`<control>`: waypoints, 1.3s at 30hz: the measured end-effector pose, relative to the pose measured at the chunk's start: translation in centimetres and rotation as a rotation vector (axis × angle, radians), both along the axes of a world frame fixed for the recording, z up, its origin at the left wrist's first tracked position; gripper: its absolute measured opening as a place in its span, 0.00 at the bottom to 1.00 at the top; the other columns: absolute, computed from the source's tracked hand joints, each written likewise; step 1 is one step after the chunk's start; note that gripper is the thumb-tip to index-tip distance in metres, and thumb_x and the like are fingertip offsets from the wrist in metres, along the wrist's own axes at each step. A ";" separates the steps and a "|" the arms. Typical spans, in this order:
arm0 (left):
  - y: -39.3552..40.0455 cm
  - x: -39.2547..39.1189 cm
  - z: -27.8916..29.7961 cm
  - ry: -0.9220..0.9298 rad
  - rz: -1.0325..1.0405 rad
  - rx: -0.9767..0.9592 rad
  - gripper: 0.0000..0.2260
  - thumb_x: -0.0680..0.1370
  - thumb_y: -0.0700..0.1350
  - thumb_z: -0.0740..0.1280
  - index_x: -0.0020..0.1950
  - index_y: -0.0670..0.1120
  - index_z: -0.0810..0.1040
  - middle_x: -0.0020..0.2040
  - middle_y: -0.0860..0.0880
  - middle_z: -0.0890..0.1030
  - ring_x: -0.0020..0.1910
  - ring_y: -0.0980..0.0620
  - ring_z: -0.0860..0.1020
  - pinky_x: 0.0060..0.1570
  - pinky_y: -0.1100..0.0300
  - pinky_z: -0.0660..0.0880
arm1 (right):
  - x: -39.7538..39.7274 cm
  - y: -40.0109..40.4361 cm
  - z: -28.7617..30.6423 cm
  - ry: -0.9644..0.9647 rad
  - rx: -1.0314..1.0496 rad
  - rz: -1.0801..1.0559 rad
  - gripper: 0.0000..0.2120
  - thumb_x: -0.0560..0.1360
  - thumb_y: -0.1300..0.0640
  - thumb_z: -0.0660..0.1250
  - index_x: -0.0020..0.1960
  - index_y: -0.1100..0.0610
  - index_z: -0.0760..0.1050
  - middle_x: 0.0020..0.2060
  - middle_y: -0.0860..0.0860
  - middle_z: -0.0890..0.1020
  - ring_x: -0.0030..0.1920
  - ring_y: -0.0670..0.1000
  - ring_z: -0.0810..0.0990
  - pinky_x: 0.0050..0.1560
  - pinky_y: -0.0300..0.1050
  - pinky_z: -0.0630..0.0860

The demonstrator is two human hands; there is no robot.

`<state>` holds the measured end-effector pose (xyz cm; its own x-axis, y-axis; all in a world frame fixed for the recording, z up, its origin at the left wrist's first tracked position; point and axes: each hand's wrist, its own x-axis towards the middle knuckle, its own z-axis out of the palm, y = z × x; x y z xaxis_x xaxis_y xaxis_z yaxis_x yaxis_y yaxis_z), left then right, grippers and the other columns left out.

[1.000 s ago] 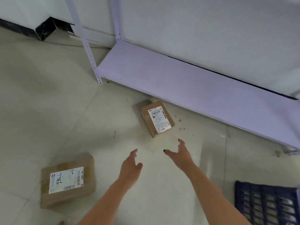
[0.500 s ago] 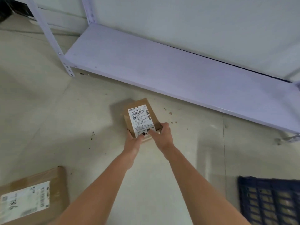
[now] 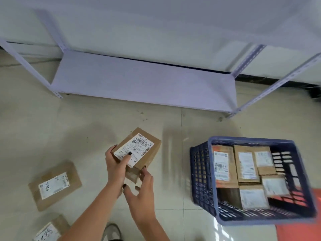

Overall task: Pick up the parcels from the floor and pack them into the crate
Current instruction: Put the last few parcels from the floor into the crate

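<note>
The small brown cardboard parcel with a white shipping label (image 3: 139, 150) is held clear of the pale tiled floor (image 3: 86, 129), left of the dark blue slatted plastic crate (image 3: 199, 173). The left hand (image 3: 115, 166) clamps its near left edge, thumb on the label. The right hand (image 3: 141, 188) supports the near lower corner with loosely spread fingers. Risk: the far end is unsupported, so the parcel may tilt and slip during transfer. The crate is nearly full; a poorly aimed placement may leave the parcel perched on the packed boxes.

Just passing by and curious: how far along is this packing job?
Partly done. The blue crate already holds several labelled parcels. Both hands, left and right, hold a small box off the floor. At least two parcels remain down: one at left, another at the bottom edge.
</note>
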<state>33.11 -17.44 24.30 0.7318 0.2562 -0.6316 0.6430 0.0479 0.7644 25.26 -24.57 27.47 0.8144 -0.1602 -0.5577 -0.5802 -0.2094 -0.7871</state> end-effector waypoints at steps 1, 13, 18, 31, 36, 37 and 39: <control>-1.6 0.2 1.1 -0.006 -0.019 0.030 0.25 0.69 0.46 0.66 0.64 0.58 0.64 0.62 0.48 0.74 0.64 0.44 0.71 0.63 0.42 0.69 | -0.6 -1.2 1.0 -0.022 -0.011 0.005 0.34 0.73 0.54 0.66 0.74 0.49 0.53 0.61 0.40 0.63 0.53 0.23 0.66 0.51 0.23 0.67; -25.6 -4.6 7.8 -0.107 -0.206 -0.118 0.22 0.74 0.39 0.60 0.62 0.63 0.68 0.52 0.54 0.79 0.47 0.55 0.78 0.40 0.57 0.71 | -6.0 -38.6 5.6 0.042 0.300 -0.519 0.28 0.76 0.45 0.62 0.73 0.46 0.55 0.69 0.50 0.67 0.65 0.51 0.69 0.65 0.49 0.69; -34.5 -8.9 7.6 0.036 -0.261 -0.228 0.22 0.76 0.40 0.57 0.65 0.63 0.66 0.55 0.49 0.79 0.52 0.49 0.77 0.43 0.54 0.74 | -7.1 -49.5 5.2 0.329 0.442 -0.294 0.33 0.71 0.37 0.64 0.72 0.41 0.58 0.69 0.52 0.69 0.65 0.57 0.72 0.58 0.56 0.76; -36.6 -13.2 -3.5 0.569 -0.346 -0.067 0.11 0.78 0.48 0.59 0.53 0.42 0.73 0.43 0.41 0.78 0.41 0.45 0.77 0.49 0.52 0.72 | -9.8 -48.6 -6.0 0.716 0.188 -0.017 0.21 0.73 0.42 0.62 0.60 0.53 0.70 0.52 0.53 0.76 0.52 0.58 0.80 0.45 0.52 0.83; -35.9 -12.9 -5.4 0.448 -0.739 0.377 0.13 0.80 0.48 0.58 0.41 0.42 0.73 0.39 0.44 0.76 0.40 0.46 0.75 0.41 0.58 0.68 | -8.8 -47.6 -9.5 0.625 0.033 0.121 0.17 0.75 0.46 0.59 0.57 0.57 0.71 0.44 0.51 0.74 0.51 0.55 0.78 0.56 0.58 0.78; -35.8 -12.6 -5.7 0.392 -0.837 0.512 0.15 0.80 0.47 0.58 0.37 0.42 0.71 0.36 0.44 0.74 0.39 0.46 0.74 0.40 0.58 0.68 | -8.7 -47.2 -10.0 0.623 0.022 0.135 0.19 0.76 0.46 0.59 0.59 0.57 0.71 0.44 0.50 0.74 0.52 0.55 0.78 0.56 0.57 0.78; -35.7 -12.2 -6.1 0.307 -0.987 0.747 0.16 0.80 0.47 0.57 0.35 0.41 0.69 0.36 0.45 0.72 0.38 0.47 0.73 0.38 0.57 0.68 | -8.5 -46.5 -10.8 0.637 0.004 0.151 0.21 0.76 0.45 0.60 0.62 0.57 0.70 0.44 0.50 0.74 0.54 0.57 0.79 0.55 0.56 0.79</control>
<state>20.88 -53.09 18.16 0.6635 0.0537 -0.7463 0.3141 -0.9252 0.2127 16.78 -71.09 16.68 0.3382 -0.0668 -0.9387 -0.8976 -0.3225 -0.3005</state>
